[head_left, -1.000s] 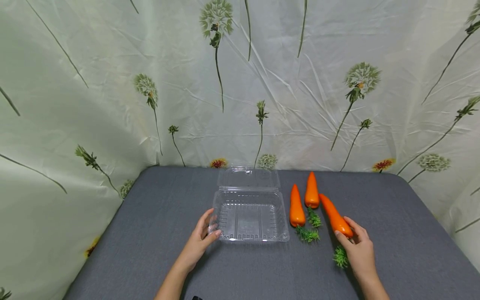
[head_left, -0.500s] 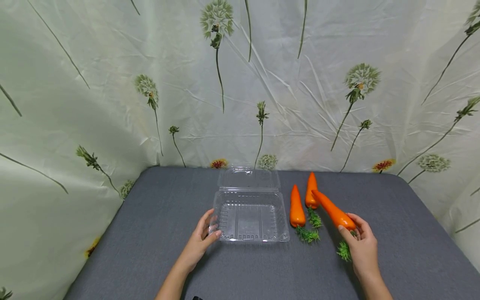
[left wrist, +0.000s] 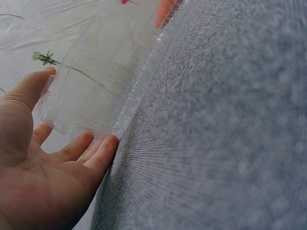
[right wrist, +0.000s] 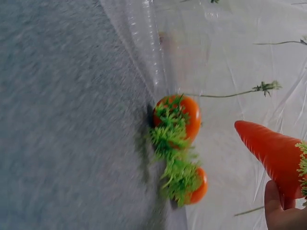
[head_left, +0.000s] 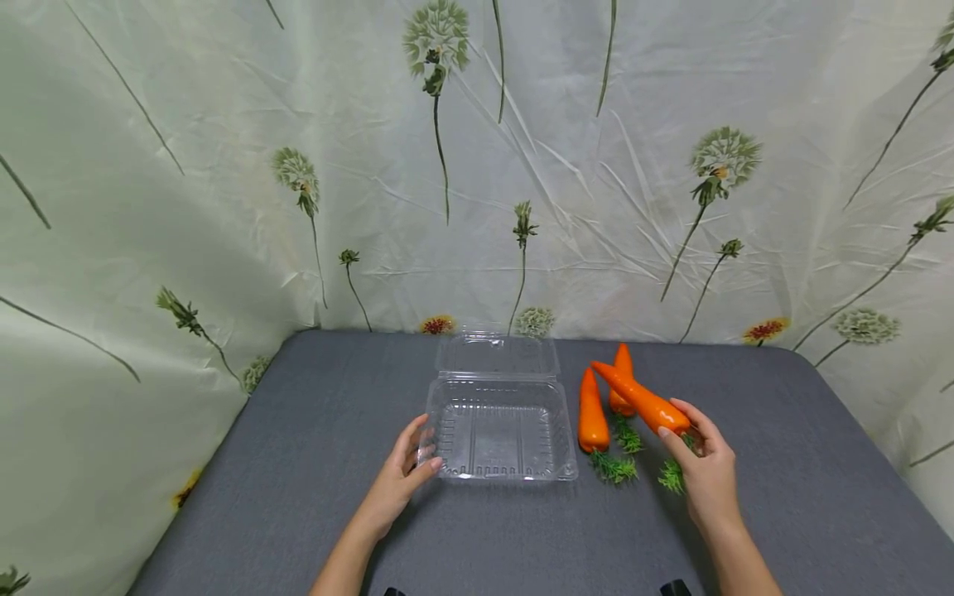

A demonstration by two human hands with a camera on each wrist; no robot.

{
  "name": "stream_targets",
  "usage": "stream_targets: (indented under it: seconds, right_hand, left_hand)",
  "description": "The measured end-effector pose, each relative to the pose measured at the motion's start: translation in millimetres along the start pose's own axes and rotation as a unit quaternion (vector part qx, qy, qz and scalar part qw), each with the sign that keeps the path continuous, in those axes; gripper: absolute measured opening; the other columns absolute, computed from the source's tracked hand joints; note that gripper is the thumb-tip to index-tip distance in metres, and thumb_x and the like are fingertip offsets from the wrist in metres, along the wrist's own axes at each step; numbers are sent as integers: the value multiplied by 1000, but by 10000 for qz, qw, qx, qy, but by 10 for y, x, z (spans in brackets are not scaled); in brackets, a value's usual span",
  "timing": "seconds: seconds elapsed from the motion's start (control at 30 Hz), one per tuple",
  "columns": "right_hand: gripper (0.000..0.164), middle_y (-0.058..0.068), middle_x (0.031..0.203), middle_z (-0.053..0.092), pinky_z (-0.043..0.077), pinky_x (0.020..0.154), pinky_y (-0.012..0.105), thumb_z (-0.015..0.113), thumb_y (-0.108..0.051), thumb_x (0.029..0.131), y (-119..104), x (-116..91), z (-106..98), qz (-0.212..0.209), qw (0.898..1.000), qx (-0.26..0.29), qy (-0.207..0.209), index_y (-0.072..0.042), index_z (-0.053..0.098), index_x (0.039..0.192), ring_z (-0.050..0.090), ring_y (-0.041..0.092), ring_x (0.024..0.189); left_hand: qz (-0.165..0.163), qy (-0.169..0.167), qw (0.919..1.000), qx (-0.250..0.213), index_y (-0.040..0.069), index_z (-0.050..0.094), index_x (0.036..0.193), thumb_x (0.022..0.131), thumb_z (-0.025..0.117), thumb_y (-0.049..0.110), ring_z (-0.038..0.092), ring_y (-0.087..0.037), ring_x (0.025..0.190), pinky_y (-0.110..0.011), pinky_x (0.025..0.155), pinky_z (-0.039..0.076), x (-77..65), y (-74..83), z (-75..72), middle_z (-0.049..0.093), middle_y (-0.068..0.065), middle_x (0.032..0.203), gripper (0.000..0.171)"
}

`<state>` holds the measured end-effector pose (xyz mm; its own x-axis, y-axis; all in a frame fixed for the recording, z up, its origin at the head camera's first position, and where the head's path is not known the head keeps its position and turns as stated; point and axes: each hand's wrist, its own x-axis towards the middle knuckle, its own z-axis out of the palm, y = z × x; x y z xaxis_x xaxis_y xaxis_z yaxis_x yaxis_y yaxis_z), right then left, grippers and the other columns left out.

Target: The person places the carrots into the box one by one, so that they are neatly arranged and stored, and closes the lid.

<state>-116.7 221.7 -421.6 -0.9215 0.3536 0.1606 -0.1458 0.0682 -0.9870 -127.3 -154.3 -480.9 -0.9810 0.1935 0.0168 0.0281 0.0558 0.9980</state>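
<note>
A clear plastic clamshell container (head_left: pixel 495 439) sits on the table with its lid (head_left: pixel 495 354) folded back. My left hand (head_left: pixel 398 476) holds the container's near left corner, thumb at the rim and fingers along the side; the left wrist view shows this hand (left wrist: pixel 62 158) close up. My right hand (head_left: pixel 704 463) grips a glossy orange carrot (head_left: pixel 641 399) by its thick end, raised above the table, tip pointing left and away. Its green top (head_left: pixel 671 476) hangs below, partly hidden by the hand. The right wrist view shows that carrot (right wrist: pixel 273 151) clear of the table.
Two more carrots lie right of the container: a nearer one (head_left: pixel 593 418) and a farther one (head_left: pixel 622 364), partly covered by the held carrot. Their green tops (head_left: pixel 613 468) point toward me. A flower-printed curtain (head_left: pixel 596 207) stands behind the grey table (head_left: pixel 335 414).
My right hand has lifted the carrot off the table and carried it left and away, over the farther carrot. The left hand and the container have stayed in place.
</note>
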Motion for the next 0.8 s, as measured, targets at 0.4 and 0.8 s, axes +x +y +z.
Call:
stream_targets:
  seconds: [0.4,0.8]
  right_hand:
    - [39,2,112,47,40,74,14,59,-1,86,-63,64,250,-89,9982,402,-430,-1,46,122,42,14,100]
    - [37,1,107,50,41,72,16,61,0,83,-67,133,542,-71,9969,484,-615,3,47,117,38,17,101]
  left_hand:
    - [-5,32,10000,-1,22,23,141,85,62,16,34,-38,121,-48,90,36,-3,-8,8,30,-18,138,68]
    - [51,4,10000,39,19,22,141,85,63,18,34,-39,120,-47,90,36,0,-5,-4,29,-20,138,69]
